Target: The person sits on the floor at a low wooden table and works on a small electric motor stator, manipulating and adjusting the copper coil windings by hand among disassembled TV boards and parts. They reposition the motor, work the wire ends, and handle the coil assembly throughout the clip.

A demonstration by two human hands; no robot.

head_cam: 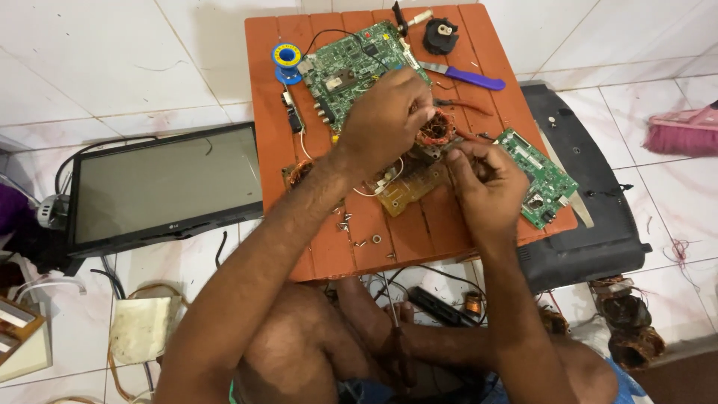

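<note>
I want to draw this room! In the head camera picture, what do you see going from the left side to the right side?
Flat screen monitor on the floor → blue and yellow solder spool → left hand → right hand → small green circuit board → black monitor back cover → pink broom.

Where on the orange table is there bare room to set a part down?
Free: the table's near-left corner, between the left forearm and the loose screws, and the far-right strip beyond the purple-handled knife. Crowded: the middle, where the left hand and right hand work at the copper coil, between the big green board and the small board.
</note>
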